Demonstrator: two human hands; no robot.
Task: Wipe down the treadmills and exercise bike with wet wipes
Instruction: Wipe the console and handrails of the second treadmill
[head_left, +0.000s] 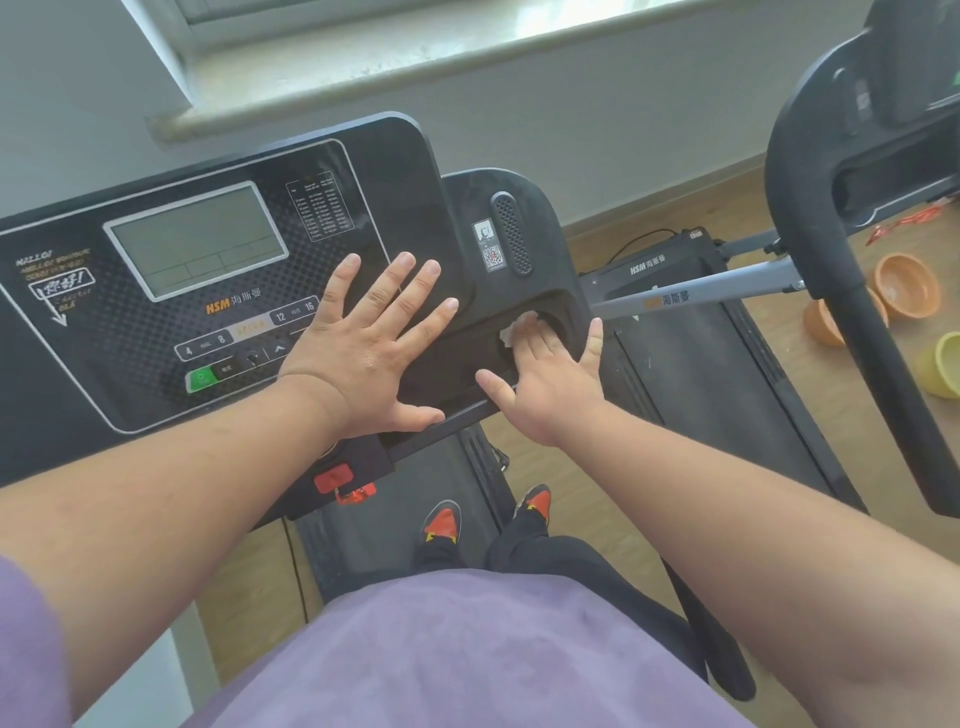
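head view, left hand (363, 348) splayed on console (130, 332), right hand (545, 387) flat pressing wipe (511, 332), bowls (906, 286) beyond

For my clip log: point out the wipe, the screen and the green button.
wipe (513, 331), head view, on the white crumpled edge that shows.
screen (197, 241), head view, on the middle of the grey panel.
green button (201, 378), head view, on its centre.

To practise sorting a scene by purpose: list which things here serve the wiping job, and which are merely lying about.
In the job: wet wipe under the right hand; left hand flat on the treadmill console; neighbouring treadmill.
Lying about: orange bowls, yellow-green cup, red wrapper on the floor.
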